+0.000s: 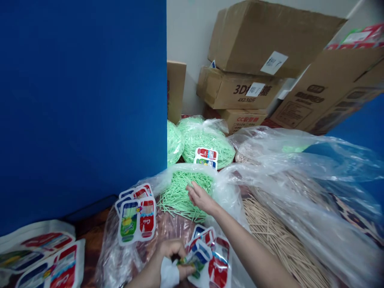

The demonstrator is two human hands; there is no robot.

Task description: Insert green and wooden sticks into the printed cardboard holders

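Observation:
My left hand [177, 258] is closed on a printed pouch [198, 260] with a green and yellow bottle picture. A white piece [169, 273] shows against that hand; I cannot tell what it is. More pouches with red Cola pictures [219, 262] lie just beside it. My right hand [200, 198] is over a heap of thin green sticks [183, 192] in an opened clear plastic bag. Its fingers are drawn together on what looks like a few green sticks, too small to see well. Another stack of Sprite and Cola pouches [138, 218] rests left of the heap.
Full bags of green sticks [207, 140] stand behind, with a pouch [206, 158] against one. Tan sticks [279, 232] lie under loose plastic [300, 176] at right. Cardboard boxes [240, 88] are stacked at the back. A blue panel [84, 100] blocks the left. Larger pouches [57, 264] lie lower left.

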